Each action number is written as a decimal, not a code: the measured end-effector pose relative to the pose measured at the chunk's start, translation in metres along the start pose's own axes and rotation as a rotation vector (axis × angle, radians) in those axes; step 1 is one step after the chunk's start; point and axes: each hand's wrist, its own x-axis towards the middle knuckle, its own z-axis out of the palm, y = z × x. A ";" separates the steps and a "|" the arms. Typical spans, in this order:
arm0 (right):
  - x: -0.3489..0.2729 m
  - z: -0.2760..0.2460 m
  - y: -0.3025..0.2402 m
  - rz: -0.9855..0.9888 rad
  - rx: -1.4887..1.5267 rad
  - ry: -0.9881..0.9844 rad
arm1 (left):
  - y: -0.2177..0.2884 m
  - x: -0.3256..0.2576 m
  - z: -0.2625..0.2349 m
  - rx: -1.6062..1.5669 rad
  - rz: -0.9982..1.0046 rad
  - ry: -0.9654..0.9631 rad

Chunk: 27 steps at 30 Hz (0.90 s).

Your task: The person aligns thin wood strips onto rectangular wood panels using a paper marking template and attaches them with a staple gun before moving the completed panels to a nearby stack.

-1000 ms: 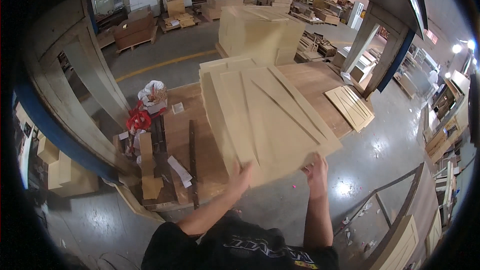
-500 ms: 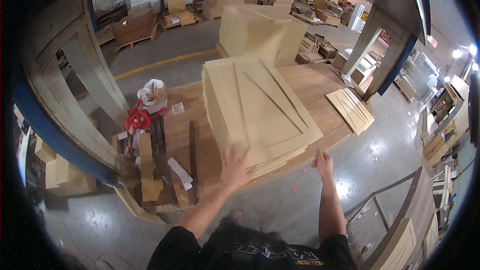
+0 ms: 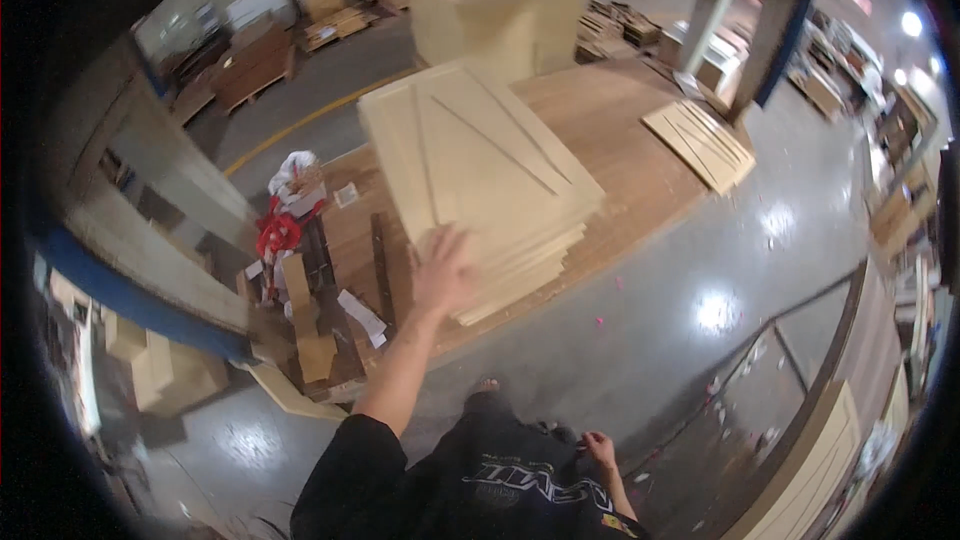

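Note:
A tall stack of cream-coloured cabinet door panels (image 3: 490, 130) lies on a brown board table. Slanting grooves or strips cross the top panel. Over the stack's near-left edge is my left hand (image 3: 445, 270), its fingers stretched out and touching the top panel; motion blurs it slightly. My right hand (image 3: 599, 449) hangs close to my body at the lower right, away from the stack. Its fingers are curled together, and whatever they may pinch is too small to make out.
A smaller group of cream panels (image 3: 700, 145) lies at the table's right end. Behind the stack stands a large cream block (image 3: 495, 25). Cardboard strips (image 3: 313, 330), a white paper piece (image 3: 362, 318) and red cloth (image 3: 278, 230) lie left. Machine posts (image 3: 170, 155) flank the table.
My right hand has dropped from beside the stack's near-right corner toward my body. My left hand stays at the stack's near-left edge. The whole view has shifted and tilted.

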 end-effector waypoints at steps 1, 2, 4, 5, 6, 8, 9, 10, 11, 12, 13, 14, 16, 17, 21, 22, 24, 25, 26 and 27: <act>-0.015 -0.015 0.014 -0.030 0.046 0.052 | -0.002 -0.004 0.004 0.051 -0.018 0.023; -0.030 -0.026 0.031 -0.056 0.096 0.116 | 0.001 -0.004 0.011 0.098 -0.022 0.047; -0.067 -0.047 0.026 0.013 0.381 0.265 | 0.033 -0.014 0.036 0.119 -0.048 0.154; -0.072 -0.058 0.046 -0.058 0.416 0.432 | 0.069 -0.019 0.046 0.122 0.053 0.145; -0.079 -0.065 0.068 -0.116 0.447 0.621 | 0.109 -0.024 0.061 0.118 0.174 0.133; -0.120 -0.096 0.017 -0.109 0.539 0.813 | 0.155 -0.039 0.108 -0.220 0.294 -0.273; -0.136 -0.113 -0.003 -0.170 0.519 0.940 | 0.171 -0.057 0.137 -0.292 0.426 -0.314; -0.158 -0.133 -0.022 -0.147 0.540 1.048 | 0.197 -0.069 0.167 -0.372 0.564 -0.367; -0.179 -0.155 -0.033 -0.186 0.523 1.172 | 0.240 -0.082 0.180 -0.382 0.693 -0.445; -0.197 -0.181 -0.042 -0.230 0.491 1.290 | 0.287 -0.099 0.185 -0.363 0.832 -0.512; -0.225 -0.201 -0.054 -0.220 0.481 1.467 | 0.326 -0.121 0.186 -0.339 0.950 -0.568; -0.253 -0.221 -0.064 -0.219 0.456 1.627 | 0.369 -0.136 0.187 -0.341 1.036 -0.606; -0.303 -0.256 -0.059 -0.136 0.498 1.896 | 0.461 -0.164 0.193 -0.453 1.316 -0.712; -0.324 -0.271 -0.055 -0.094 0.422 2.069 | 0.505 -0.176 0.198 -0.452 1.373 -0.732; -0.363 -0.302 0.011 0.135 0.021 2.344 | 0.663 -0.217 0.202 -0.454 1.875 -0.638; -0.360 -0.302 0.025 0.423 -0.032 2.317 | 0.700 -0.227 0.204 -0.458 1.999 -0.620; -0.353 -0.301 0.055 0.736 -0.072 2.287 | 0.771 -0.252 0.218 -0.465 2.115 -0.604; -0.345 -0.299 0.074 0.671 0.214 2.239 | 0.807 -0.267 0.226 -0.464 2.190 -0.577; -0.338 -0.300 0.085 0.591 0.485 2.170 | 0.842 -0.285 0.233 -0.336 2.238 -0.611; -0.329 -0.296 0.084 0.541 0.490 2.175 | 0.872 -0.292 0.244 -0.377 2.318 -0.559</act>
